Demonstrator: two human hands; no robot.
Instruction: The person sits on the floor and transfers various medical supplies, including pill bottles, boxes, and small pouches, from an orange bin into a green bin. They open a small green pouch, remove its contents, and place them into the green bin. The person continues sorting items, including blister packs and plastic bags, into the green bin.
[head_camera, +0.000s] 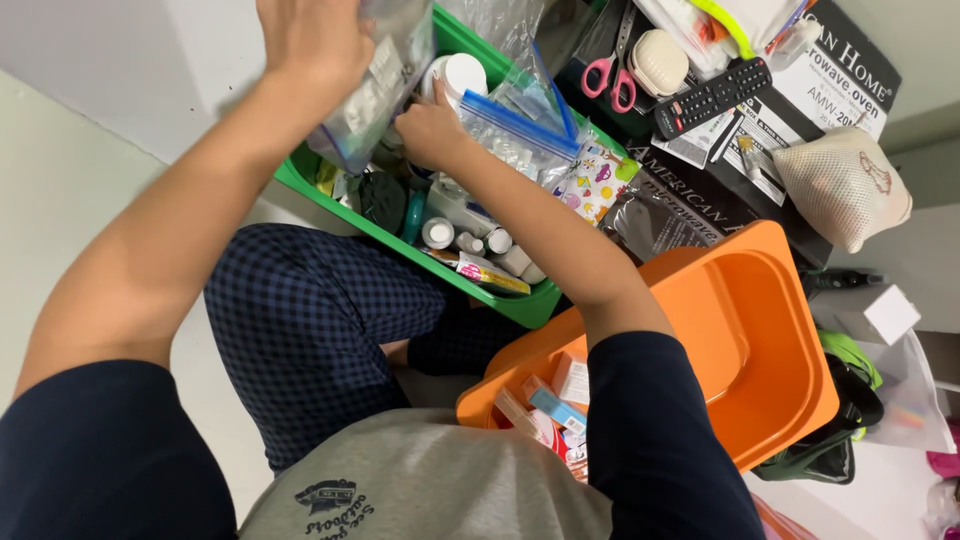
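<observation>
Green bin (520, 305), crammed: left hand (310, 40) clamped on a clear pouch (385, 85), right hand (430, 130) seemingly closed among zip bags (515, 135); loose bottles (470, 240) may topple.

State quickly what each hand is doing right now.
Left hand: closed on a clear plastic zip bag.
Right hand: in the green plastic bin; grip cannot be told.

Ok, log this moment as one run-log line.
left hand: holds clear plastic zip bag | right hand: inside green plastic bin | orange plastic bin: beside
</observation>
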